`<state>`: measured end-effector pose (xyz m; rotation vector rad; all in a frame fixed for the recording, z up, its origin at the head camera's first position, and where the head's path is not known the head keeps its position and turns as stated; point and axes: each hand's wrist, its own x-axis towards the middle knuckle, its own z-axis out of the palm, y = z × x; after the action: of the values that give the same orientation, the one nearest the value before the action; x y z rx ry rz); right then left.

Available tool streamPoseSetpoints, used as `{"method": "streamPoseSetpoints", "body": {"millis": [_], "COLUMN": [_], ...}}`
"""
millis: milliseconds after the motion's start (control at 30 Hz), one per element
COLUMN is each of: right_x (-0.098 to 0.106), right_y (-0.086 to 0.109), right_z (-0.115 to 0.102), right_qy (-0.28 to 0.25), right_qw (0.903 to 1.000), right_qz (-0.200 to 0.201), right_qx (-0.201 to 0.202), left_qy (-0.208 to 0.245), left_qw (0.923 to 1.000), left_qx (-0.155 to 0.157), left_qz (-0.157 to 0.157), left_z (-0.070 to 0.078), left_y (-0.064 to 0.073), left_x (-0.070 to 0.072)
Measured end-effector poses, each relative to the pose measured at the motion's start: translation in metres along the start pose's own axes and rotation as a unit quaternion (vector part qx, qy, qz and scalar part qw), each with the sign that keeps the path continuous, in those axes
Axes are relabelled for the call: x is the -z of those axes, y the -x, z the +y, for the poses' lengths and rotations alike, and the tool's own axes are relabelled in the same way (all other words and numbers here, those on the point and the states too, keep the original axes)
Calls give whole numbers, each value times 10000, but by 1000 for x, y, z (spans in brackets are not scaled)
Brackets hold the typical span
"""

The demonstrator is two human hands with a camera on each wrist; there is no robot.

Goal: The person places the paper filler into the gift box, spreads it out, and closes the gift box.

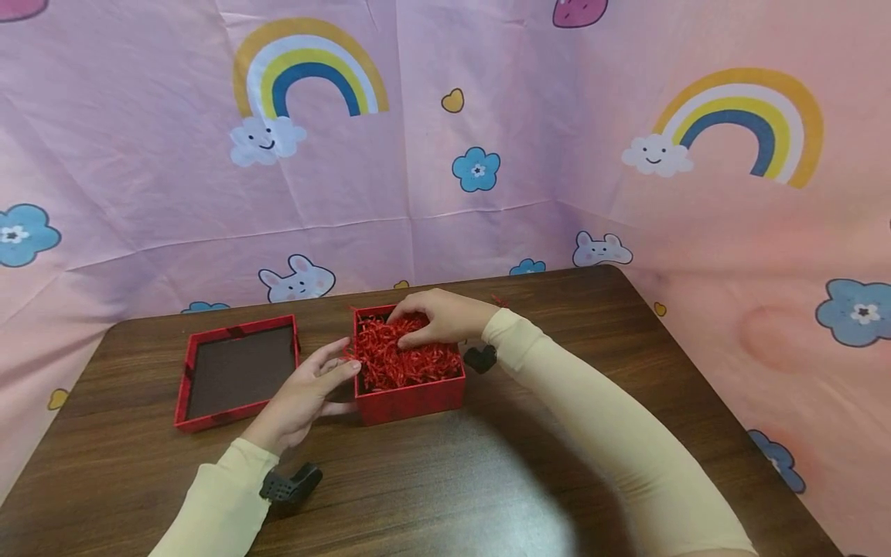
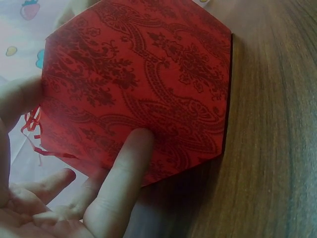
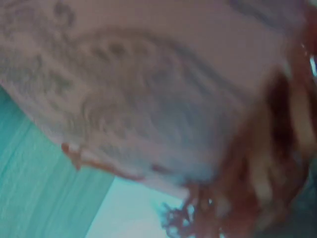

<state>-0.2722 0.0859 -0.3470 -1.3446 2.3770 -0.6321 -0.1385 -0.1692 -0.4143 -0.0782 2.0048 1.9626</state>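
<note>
A red patterned gift box (image 1: 411, 401) stands uncovered on the table, filled with red shredded paper (image 1: 393, 363). My left hand (image 1: 306, 394) touches the box's left side, its fingers spread; in the left wrist view one finger (image 2: 124, 173) presses against the patterned wall. My right hand (image 1: 442, 316) reaches over the box from the right. Its thumb and fingers are parted and rest on the shredded paper, with the fingertips partly hidden. The right wrist view is blurred and oddly coloured, with the box wall (image 3: 138, 99) filling much of it.
The red box lid (image 1: 240, 371) lies left of the box, its dark inside facing up. A stray shred of red paper (image 1: 499, 300) is behind the right wrist. The brown wooden table (image 1: 431, 487) meets pink printed cloth (image 1: 487, 77) at the back and right.
</note>
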Motion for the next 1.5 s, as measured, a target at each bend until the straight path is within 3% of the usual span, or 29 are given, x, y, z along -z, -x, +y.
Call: {"method": "streamPoseSetpoints", "body": {"millis": [233,500,733,967,1200,1333,1500], "right_x": [18,12,-4,-22,-38,-31,-15], "right_y": [23,43,32,9,-7,1,10], "right_z": [2,4,-10,-13,-15,-16,-21], "right_qy": [-473,263,492,1057,1505,1335,1231], "right_qw": [9983,9990,9964,9930,9845,9886,9923], "right_qz": [330,174,-188,-469,-869,-697,-62], "right_qx": [112,316,667,246,221,73,-83], "left_qy": [4,-35,22,2,20,-8,-25], "left_qw": [10000,10000,10000,10000,10000,10000,10000], "left_qx": [16,29,31,11,0,1,49], "left_qz": [66,67,75,42,82,6,39], "left_z": [1,-2,-2,-2,-2,-2,-2], "left_y": [-1,-2,-3,-1,2,0,-1], "left_x": [-1,-2,-3,-1,3,0,0]}}
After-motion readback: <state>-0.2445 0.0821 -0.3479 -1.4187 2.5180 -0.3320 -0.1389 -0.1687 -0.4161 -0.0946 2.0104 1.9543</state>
